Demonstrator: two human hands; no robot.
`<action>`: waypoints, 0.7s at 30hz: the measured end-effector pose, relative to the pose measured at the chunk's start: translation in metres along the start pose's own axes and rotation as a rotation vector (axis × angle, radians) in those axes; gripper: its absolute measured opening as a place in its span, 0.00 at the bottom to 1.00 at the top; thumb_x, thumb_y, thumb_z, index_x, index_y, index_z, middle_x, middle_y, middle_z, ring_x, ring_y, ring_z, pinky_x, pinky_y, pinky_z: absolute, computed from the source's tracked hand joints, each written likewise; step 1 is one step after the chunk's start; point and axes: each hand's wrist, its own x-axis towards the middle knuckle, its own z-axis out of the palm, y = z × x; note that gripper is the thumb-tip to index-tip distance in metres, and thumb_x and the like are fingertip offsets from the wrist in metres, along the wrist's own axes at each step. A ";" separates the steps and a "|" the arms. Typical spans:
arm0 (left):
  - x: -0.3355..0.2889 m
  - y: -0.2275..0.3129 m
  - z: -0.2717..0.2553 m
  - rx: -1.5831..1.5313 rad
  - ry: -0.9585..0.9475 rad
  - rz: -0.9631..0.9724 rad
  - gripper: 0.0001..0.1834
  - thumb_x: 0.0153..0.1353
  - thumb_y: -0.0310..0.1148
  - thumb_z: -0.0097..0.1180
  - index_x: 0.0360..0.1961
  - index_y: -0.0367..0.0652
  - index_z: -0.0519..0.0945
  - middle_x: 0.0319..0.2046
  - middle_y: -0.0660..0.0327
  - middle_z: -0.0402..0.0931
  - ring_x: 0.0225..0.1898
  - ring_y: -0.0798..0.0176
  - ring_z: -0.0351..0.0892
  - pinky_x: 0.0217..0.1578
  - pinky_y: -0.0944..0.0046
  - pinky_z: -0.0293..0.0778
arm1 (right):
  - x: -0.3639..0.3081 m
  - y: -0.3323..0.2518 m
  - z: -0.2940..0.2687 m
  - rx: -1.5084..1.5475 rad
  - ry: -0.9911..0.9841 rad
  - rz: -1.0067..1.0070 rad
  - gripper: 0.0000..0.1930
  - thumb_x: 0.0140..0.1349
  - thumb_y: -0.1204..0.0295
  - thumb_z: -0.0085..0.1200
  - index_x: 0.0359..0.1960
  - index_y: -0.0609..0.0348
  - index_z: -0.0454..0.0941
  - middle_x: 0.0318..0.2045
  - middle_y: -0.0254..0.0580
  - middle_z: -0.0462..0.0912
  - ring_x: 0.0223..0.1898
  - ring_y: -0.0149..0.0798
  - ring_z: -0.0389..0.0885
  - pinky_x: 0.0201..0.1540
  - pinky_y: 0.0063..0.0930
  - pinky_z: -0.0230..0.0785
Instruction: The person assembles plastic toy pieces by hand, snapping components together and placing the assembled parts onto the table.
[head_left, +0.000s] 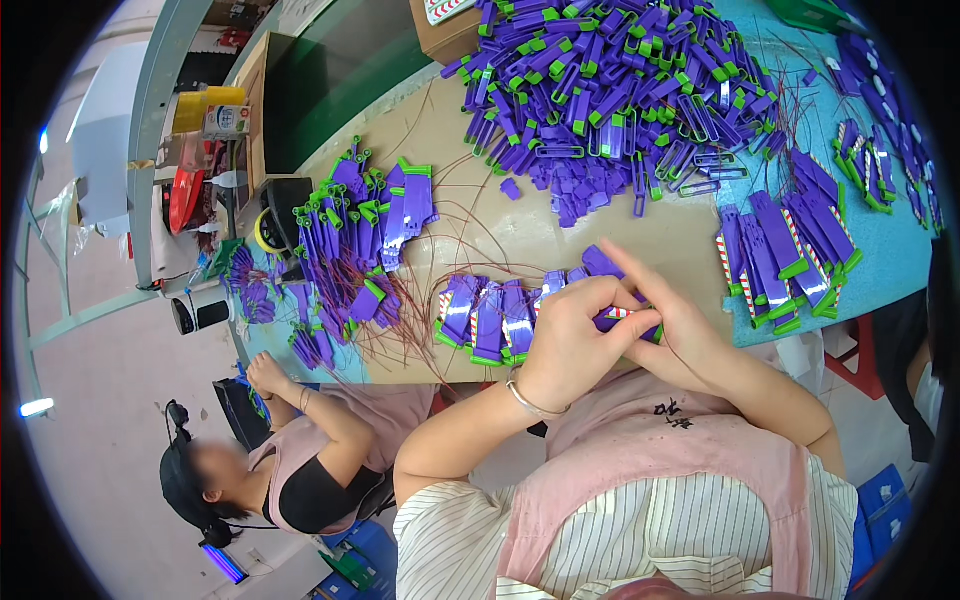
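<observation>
Purple plastic fills the scene. Both hands meet over the near edge of the tabletop (560, 235) and share one small purple piece (612, 318) with a red-and-white striped band. The left hand (572, 345) has its fingers curled closed around the piece, and the right hand (672, 325) pinches it from the other side, forefinger stretched out over the top. Just left of the grip lies a row of finished purple pieces (490, 322) with green ends and thin reddish wires trailing off them. Beyond the grip, far across the tabletop, sits a big heap of purple and green parts (610, 90) — and to the right of the grip, neat stacks (785, 260) on a blue mat. Down to the left, a co-worker's hand (268, 375) rests at the tabletop edge.
</observation>
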 end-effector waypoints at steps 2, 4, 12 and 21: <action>0.000 -0.003 -0.001 0.014 -0.002 0.006 0.10 0.57 0.31 0.63 0.26 0.36 0.78 0.22 0.59 0.76 0.24 0.66 0.73 0.27 0.66 0.70 | 0.001 0.001 -0.001 0.034 0.053 -0.065 0.46 0.55 0.84 0.55 0.73 0.59 0.40 0.37 0.46 0.75 0.39 0.38 0.77 0.47 0.32 0.69; 0.001 -0.009 -0.006 -0.379 -0.015 -0.164 0.10 0.64 0.32 0.58 0.29 0.37 0.75 0.23 0.65 0.73 0.25 0.73 0.71 0.27 0.69 0.68 | 0.000 -0.002 -0.004 0.086 0.000 0.000 0.45 0.57 0.84 0.53 0.73 0.59 0.39 0.38 0.46 0.76 0.38 0.38 0.78 0.47 0.32 0.70; 0.041 -0.042 -0.071 -0.644 0.094 0.044 0.22 0.73 0.40 0.41 0.25 0.37 0.74 0.27 0.59 0.75 0.33 0.64 0.74 0.41 0.66 0.69 | -0.007 0.000 -0.017 -0.266 0.026 -0.051 0.25 0.65 0.74 0.51 0.64 0.64 0.64 0.44 0.50 0.79 0.47 0.43 0.77 0.52 0.32 0.68; 0.077 -0.076 -0.083 0.742 0.393 0.127 0.11 0.50 0.31 0.66 0.33 0.41 0.78 0.27 0.57 0.77 0.31 0.50 0.77 0.33 0.55 0.72 | -0.006 -0.014 -0.015 -0.165 0.054 0.052 0.10 0.50 0.80 0.65 0.31 0.64 0.75 0.33 0.40 0.79 0.38 0.36 0.76 0.43 0.30 0.68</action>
